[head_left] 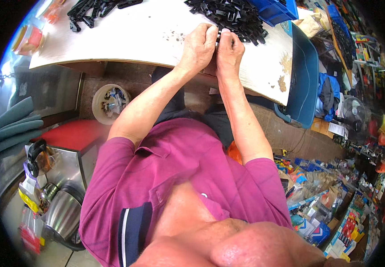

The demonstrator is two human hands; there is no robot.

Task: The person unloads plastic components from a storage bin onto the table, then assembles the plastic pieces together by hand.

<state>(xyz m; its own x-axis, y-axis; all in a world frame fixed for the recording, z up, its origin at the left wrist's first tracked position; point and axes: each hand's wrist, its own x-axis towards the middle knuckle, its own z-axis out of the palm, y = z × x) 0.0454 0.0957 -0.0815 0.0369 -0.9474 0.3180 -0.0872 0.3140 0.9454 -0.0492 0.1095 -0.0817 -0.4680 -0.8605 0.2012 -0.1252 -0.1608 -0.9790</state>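
Observation:
My left hand (199, 48) and my right hand (230, 52) meet over the near part of a white tabletop (134, 38). Both have their fingers curled and pinch a small black plastic part (219, 35) between them. Most of that part is covered by my fingers, so its exact kind is hidden. Just beyond my hands lies a heap of similar black plastic pieces (234, 15). Farther left, longer black clip-like pieces (92, 11) lie in a loose group.
A blue bin (275, 11) stands behind the heap. Off the table's right end is a teal tub (303, 80). Below the front edge, a white bucket (111, 104) holds scraps. A clear jar (27, 40) sits at the left end. Crowded shelves (335, 200) fill the right.

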